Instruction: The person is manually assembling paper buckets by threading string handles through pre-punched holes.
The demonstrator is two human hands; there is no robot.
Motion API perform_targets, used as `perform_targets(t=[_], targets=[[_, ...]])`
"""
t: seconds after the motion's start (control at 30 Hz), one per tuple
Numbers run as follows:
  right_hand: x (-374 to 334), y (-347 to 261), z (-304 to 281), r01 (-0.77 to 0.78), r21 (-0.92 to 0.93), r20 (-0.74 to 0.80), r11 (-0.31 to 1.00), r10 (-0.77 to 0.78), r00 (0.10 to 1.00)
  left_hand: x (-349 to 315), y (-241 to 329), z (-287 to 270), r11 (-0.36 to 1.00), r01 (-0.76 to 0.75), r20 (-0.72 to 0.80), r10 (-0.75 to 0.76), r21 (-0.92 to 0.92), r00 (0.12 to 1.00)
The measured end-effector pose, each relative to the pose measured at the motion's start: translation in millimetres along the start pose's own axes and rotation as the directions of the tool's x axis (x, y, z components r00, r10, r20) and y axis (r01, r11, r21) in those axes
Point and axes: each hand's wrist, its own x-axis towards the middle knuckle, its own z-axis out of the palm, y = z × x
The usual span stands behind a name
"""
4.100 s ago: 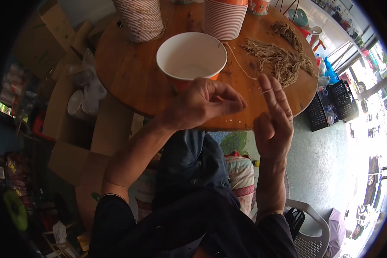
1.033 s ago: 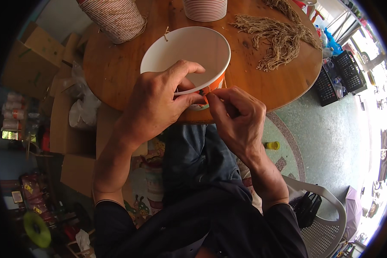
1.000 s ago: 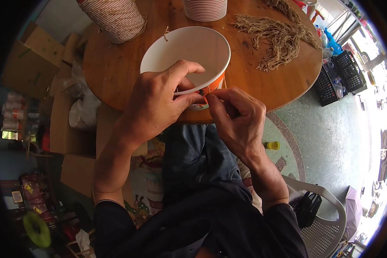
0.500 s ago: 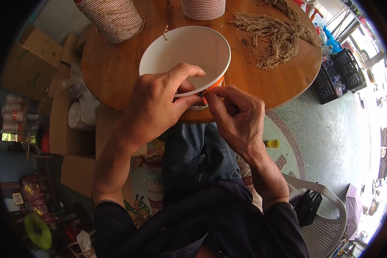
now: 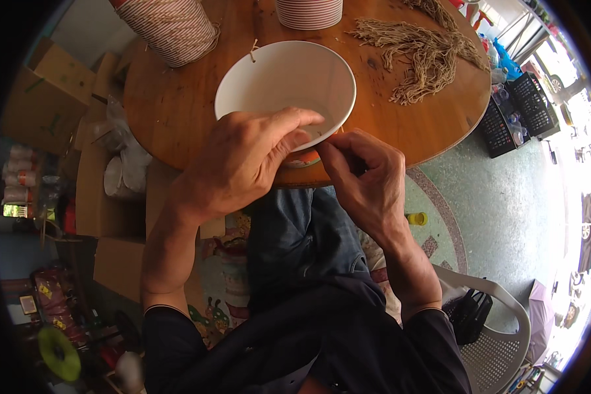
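A white-lined paper bucket (image 5: 276, 79) with some orange on its outside stands tilted toward me at the table's near edge. A short knotted piece of twine (image 5: 254, 49) sticks up at its far left rim. My left hand (image 5: 243, 154) grips the near rim, its index finger stretched over the opening and its thumb on the inner side; its other fingers are hidden. Against the outside of the rim at the near right, my right hand (image 5: 368, 167) is closed in a pinch. Its fingertips hide what they hold; a small tan bit shows just above them.
On the round wooden table (image 5: 177, 125) are a cord-wrapped stack (image 5: 167, 29) at far left, a stack of paper buckets (image 5: 308, 13) at the back and a bundle of loose twine (image 5: 427, 59) at right. Cardboard boxes (image 5: 111, 210) stand left, a plastic chair (image 5: 499, 341) right.
My left thumb has moved from outside the rim to its inner side, and the index finger reaches further right. The bucket has shifted slightly right. My right hand keeps its pinch.
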Motion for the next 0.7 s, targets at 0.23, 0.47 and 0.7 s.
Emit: perform_targets(t=[0.23,0.47,0.7], targets=[[0,-5,-5,-0.005,-0.024,0.061,1.000,0.006,0.998,17,-9,-1,0.999,-0.033,0.047,0.033,-0.005,0.998],[0,-4,-8,-0.020,-0.020,0.077,1.000,0.022,0.997,25,-10,-1,0.998,0.006,0.107,0.001,-0.068,0.994],[12,-3,-27,-0.007,-0.107,0.181,0.994,0.027,0.983,21,-11,-11,0.995,-0.062,0.101,0.055,0.073,0.993]])
